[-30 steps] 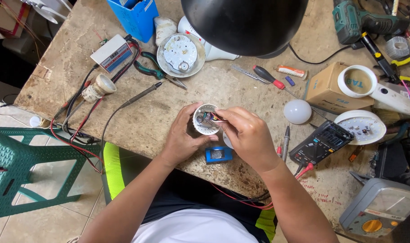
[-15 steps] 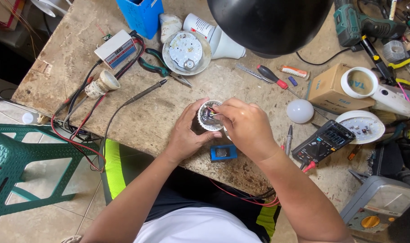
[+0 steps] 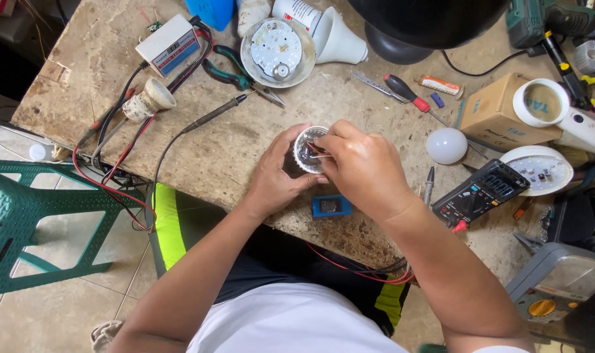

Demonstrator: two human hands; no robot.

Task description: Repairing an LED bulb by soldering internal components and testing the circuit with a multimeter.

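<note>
My left hand wraps around a small round white lamp housing and holds it just above the worn workbench. Red and white wires show inside its open top. My right hand is over the housing's right side, with the fingertips pinched at those wires. A small blue rectangular part lies on the bench right below both hands.
A soldering iron, green-handled pliers, a round LED plate in a white dish, a red-tipped screwdriver, a white bulb dome, a black multimeter and a cardboard box surround the hands. A green plastic stool stands left.
The view has shifted slightly. My right hand has closed further over the housing, and its fingers now cover more of the open top.
</note>
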